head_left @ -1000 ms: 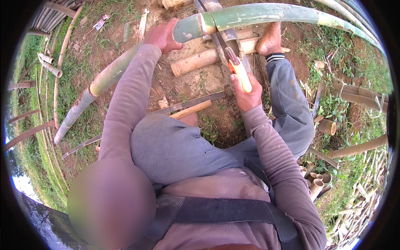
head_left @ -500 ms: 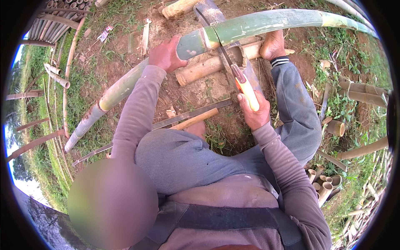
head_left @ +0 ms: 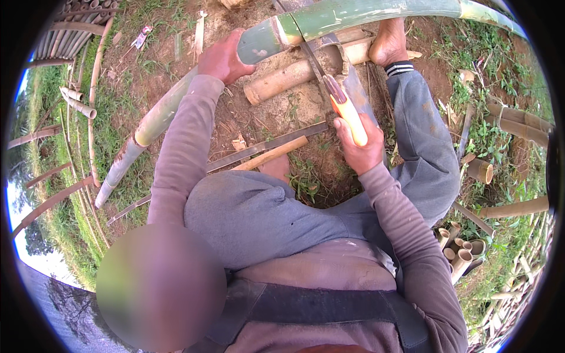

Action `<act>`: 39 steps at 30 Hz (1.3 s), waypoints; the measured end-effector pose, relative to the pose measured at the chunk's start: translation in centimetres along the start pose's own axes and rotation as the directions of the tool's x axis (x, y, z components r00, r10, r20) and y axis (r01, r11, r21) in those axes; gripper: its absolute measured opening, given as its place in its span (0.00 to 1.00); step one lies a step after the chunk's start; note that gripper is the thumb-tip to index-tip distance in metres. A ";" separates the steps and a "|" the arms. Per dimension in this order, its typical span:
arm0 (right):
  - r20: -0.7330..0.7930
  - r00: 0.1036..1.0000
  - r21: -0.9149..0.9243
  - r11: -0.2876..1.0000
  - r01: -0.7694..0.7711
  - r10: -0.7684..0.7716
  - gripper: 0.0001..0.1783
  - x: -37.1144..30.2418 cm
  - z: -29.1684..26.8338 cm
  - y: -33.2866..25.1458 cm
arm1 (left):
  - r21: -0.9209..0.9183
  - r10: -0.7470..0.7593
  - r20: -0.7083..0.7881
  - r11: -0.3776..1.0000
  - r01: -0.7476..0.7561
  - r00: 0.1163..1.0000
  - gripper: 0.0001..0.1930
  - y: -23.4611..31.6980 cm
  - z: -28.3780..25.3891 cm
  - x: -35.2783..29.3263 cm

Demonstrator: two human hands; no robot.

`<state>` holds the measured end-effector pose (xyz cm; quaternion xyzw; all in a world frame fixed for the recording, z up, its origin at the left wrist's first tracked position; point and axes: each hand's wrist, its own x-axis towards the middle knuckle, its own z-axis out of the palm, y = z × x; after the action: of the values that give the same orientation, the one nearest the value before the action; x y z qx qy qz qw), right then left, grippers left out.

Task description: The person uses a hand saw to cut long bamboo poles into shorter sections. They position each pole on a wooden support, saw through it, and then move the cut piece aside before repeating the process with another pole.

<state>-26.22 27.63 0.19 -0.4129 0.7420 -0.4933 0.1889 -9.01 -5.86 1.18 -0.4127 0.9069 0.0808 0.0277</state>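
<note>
Drawn back a touch, the saw (head_left: 336, 94) sits across the green bamboo pole (head_left: 353, 16), just right of its pale node (head_left: 276, 31); right hand (head_left: 366, 150) wraps the handle (head_left: 354, 126), left hand (head_left: 219, 60) clamps the pole further left. Steady hold, long straight strokes should work best.

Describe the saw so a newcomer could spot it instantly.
Find the long green bamboo pole arching across the upper picture. The saw crosses it, thin and dark, slanting down to the right grip. Its bright yellow-orange handle sets it apart from the pale bamboo log lying nearby.
</note>
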 end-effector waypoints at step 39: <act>-0.040 0.998 0.030 0.998 -0.055 0.056 0.12 -1.5 1.9 0.5 | 0.026 0.041 -0.190 0.999 -0.036 0.981 0.45 0.4 1.1 -0.6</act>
<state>-24.25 27.84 -1.25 -0.3793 0.7495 -0.5069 0.1934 -8.92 -4.92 0.24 -0.4006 0.9140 0.0312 -0.0562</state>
